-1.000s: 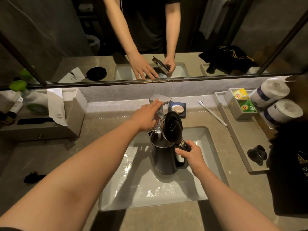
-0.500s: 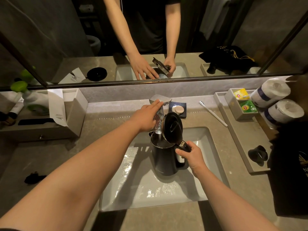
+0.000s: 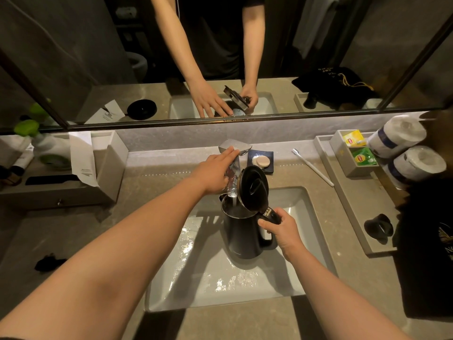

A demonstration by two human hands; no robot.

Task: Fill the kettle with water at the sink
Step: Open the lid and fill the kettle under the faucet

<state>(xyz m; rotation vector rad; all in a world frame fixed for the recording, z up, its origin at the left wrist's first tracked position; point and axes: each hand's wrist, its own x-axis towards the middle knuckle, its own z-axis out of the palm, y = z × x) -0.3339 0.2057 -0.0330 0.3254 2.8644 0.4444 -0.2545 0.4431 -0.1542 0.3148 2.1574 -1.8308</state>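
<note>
A dark kettle (image 3: 241, 235) stands upright in the white sink (image 3: 301, 209) with its hinged lid (image 3: 253, 185) flipped up. My right hand (image 3: 282, 231) grips the kettle's handle at its right side. A chrome tap (image 3: 232, 168) juts over the basin and a stream of water runs from its spout into the kettle's open mouth. My left hand (image 3: 214, 171) lies on the tap's left side, fingers stretched along it up to the lever.
A soap dish (image 3: 261, 161) and a white toothbrush (image 3: 312, 166) lie behind the sink. On the right a grey tray (image 3: 348, 200) holds tea bags, paper rolls (image 3: 414, 165) and a black object (image 3: 378, 228). A grey organiser box (image 3: 107, 173) stands left. A mirror spans the back.
</note>
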